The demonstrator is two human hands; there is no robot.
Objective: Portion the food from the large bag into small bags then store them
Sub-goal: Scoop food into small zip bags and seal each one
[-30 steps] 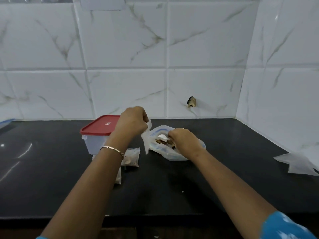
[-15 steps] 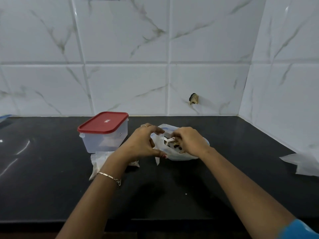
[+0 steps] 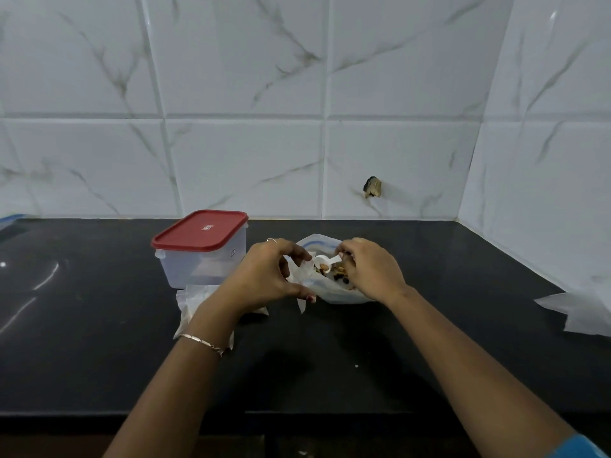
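A large clear zip bag (image 3: 334, 292) with blue seal lines lies on the black counter (image 3: 330, 358), open, with nuts and dried fruit (image 3: 337, 271) showing inside. My right hand (image 3: 372, 267) holds a small white plastic spoon (image 3: 325, 259) over the bag's mouth. My left hand (image 3: 267, 276) pinches a small clear bag (image 3: 302, 276) held open right beside the spoon. Two filled small bags (image 3: 195, 302) lie partly hidden under my left wrist.
A clear plastic box with a red lid (image 3: 201, 249) stands shut at the back left, just behind the filled bags. Loose empty clear bags (image 3: 582, 312) lie at the right edge near the tiled side wall. White tiled walls close off the back and right.
My left hand has come down from above with the small bag and now holds it open against the large bag. My right hand has lifted the spoon toward it.
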